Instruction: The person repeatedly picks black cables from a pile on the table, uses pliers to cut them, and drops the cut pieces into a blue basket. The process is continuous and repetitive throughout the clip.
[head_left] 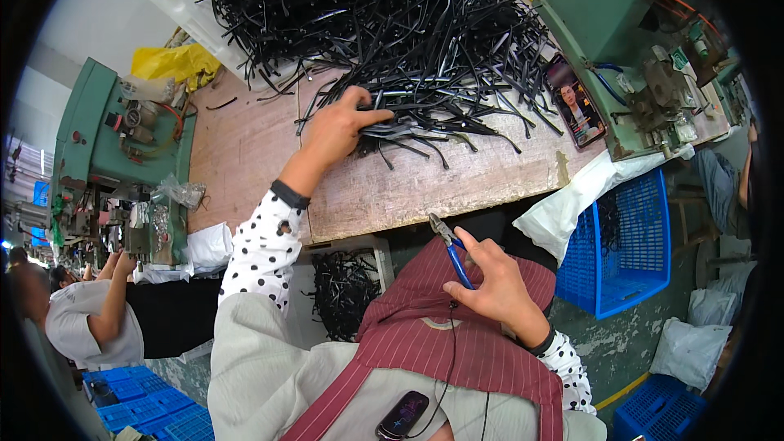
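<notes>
"Two green machines [94, 122] are flanking the table [245, 163]. What is the left hand [336, 129] doing?"

"It's resting, thumb and forefinger apart, on the near edge of the black strips [384, 16], which are lying heaped on the table. I can't tell whether it's grasping any."

"And the right hand [496, 287]?"

"That one's clasping blue-handled pliers [454, 256]. Their nose is pointing toward the table's near edge."

"What's lying by the right machine?"

"A phone [575, 106] is lying there, just beside it."
</notes>
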`<state>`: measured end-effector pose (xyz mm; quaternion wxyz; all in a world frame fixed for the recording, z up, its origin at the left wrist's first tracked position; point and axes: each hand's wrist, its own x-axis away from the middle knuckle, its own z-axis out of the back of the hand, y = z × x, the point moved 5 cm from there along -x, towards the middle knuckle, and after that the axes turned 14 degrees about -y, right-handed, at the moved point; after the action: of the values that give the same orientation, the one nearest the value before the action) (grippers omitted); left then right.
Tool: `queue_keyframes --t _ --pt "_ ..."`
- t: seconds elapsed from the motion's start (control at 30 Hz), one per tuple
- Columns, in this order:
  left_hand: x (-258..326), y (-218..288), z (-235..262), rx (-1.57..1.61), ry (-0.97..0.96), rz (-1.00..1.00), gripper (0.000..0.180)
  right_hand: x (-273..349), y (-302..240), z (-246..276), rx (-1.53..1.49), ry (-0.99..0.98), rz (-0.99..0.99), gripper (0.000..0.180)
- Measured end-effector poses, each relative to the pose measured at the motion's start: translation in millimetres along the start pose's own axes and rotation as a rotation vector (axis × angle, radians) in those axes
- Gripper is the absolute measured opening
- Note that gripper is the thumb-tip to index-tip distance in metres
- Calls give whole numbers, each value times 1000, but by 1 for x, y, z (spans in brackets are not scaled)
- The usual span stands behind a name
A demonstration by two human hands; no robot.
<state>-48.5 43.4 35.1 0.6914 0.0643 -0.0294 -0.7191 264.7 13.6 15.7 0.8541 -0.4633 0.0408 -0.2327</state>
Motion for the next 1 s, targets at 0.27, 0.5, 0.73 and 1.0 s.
queue_keyframes --t 0.27,0.5,0.73,1.0 --pt "-33 28 7 264 144 -204 23 5 -3 9 36 49 -12 83" --pt "44 62 -83 1099 313 253 15 2 1 11 90 162 40 85" --pt "49 105 -50 2405 115 -40 36 0 -24 17 320 160 129 86" --pt "47 123 -43 2589 -89 -180 36 0 -34 19 395 163 181 85"
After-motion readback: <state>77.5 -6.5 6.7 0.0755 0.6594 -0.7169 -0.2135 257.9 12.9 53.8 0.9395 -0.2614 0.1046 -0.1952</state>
